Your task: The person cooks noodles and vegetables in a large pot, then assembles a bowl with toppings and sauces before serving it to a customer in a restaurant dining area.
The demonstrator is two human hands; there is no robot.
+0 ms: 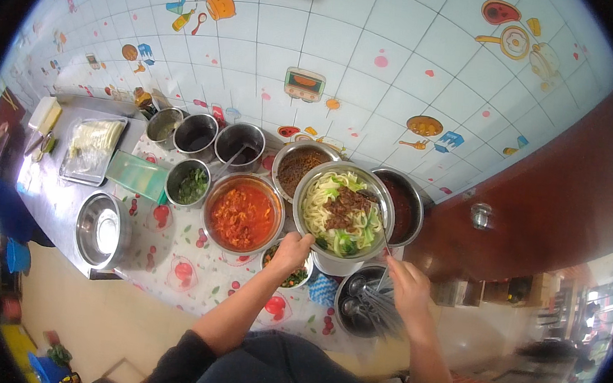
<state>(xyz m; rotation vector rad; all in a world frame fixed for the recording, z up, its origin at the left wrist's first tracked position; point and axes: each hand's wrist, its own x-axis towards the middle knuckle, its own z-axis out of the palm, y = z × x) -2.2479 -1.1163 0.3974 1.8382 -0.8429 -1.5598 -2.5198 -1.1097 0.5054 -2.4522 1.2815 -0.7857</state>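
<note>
My left hand grips the near left rim of a steel bowl of noodles, leafy greens and brown minced topping. The bowl overlaps the edges of neighbouring containers. At its right side, my right hand is closed on the handle of a metal utensil, whose other end reaches into the bowl. Left of the bowl is a steel basin of red tomato-like sauce. A small bowl of chopped vegetables lies partly under my left hand.
Dark red sauce and brown sauce flank the noodle bowl. A steel bowl of ladles is near my right wrist. Leftward are chopped herbs, a green container, an empty steel bowl and a tray. Another person is far left.
</note>
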